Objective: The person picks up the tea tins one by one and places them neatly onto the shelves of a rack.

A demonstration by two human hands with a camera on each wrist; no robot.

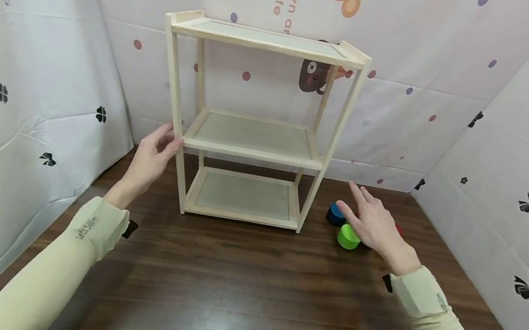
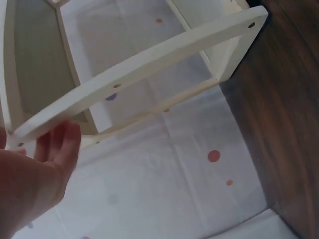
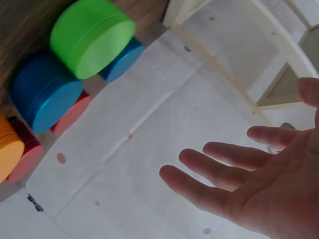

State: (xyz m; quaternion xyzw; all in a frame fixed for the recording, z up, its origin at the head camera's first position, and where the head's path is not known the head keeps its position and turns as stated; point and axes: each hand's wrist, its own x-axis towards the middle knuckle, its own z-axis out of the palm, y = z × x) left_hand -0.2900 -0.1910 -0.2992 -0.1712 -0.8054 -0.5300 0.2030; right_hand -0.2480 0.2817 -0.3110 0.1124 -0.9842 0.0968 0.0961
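Observation:
A pale wooden three-tier shelf (image 1: 251, 153) stands upright on the dark table. My left hand (image 1: 149, 157) holds its left front post at the middle tier, thumb in front and fingers behind; the left wrist view shows those fingers (image 2: 70, 144) bent at the post. Right of the shelf, my right hand (image 1: 377, 224) hovers with spread fingers, holding nothing. Below it sits a cluster of round tins: a green tin (image 1: 348, 237), a blue tin (image 1: 335, 214) and others partly hidden by the hand. An orange tin (image 3: 9, 147) and a red tin (image 3: 25, 158) show in the right wrist view.
Behind the shelf hangs a white patterned cloth (image 1: 253, 93), with more cloth walls at left (image 1: 25, 159) and right (image 1: 503, 176). The brown wooden table (image 1: 231, 286) stretches from the shelf toward me.

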